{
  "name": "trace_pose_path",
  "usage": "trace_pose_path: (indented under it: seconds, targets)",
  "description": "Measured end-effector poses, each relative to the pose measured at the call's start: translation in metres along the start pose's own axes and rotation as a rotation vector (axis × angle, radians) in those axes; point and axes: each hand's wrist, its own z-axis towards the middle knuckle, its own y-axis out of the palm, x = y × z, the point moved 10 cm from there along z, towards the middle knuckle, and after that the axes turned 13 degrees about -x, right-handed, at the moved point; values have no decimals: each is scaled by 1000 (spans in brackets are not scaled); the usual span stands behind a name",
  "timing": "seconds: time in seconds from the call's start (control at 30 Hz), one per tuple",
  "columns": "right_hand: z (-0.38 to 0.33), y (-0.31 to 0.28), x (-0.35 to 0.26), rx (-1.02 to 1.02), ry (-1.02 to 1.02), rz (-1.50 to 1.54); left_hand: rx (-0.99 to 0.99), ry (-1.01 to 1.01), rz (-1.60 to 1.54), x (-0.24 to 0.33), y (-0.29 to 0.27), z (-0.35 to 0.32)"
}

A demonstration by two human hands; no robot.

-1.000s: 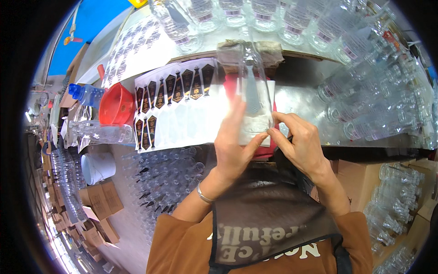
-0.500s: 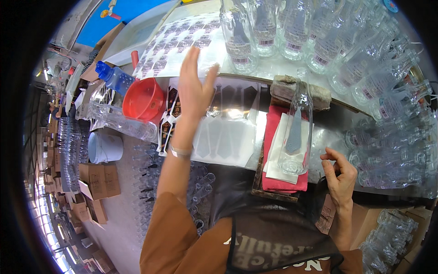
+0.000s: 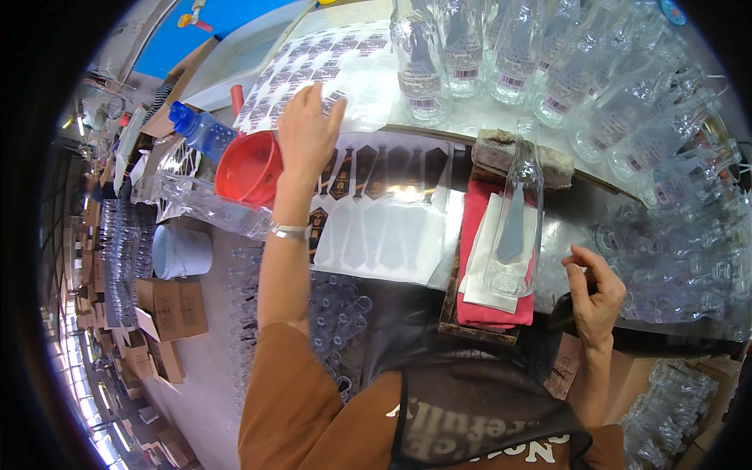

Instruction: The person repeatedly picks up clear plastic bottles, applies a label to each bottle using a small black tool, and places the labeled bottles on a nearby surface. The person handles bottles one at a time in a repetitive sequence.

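Dark tie-shaped label sheet (image 3: pixel 376 196) centre — small-sticker sheet (image 3: pixel 313 59) behind

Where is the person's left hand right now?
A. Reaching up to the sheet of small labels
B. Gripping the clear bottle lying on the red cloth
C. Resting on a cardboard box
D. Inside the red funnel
A: the left hand stretches up onto the sheet of small labels, apart from the bottle.

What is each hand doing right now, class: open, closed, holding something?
Left hand: open, fingers spread on the white sheet of small printed stickers, gripping nothing visible.
Right hand: loosely curled, empty, beside the clear glass bottle lying on red cloth.
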Motion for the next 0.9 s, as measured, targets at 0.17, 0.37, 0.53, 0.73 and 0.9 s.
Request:
trace_pose_path:
  seconds: [0.17, 0.37, 0.53, 0.73, 0.9]
  targets:
    - [-10, -5, -9, 26, -94, 22, -101, 156, -165, 58, 12, -15]
    - [-24, -12, 10, 51, -38, 45, 57, 188, -167, 65, -3, -49]
    - [-24, -14, -1, 31, -99, 63, 162, 47, -373, 38, -6, -62]
    - [-26, -18, 11, 43, -67, 85, -159, -44, -1387, 137, -15, -86]
    - [-21, -17, 4, -7, -83, 70, -31, 698, -596, 258, -72, -124]
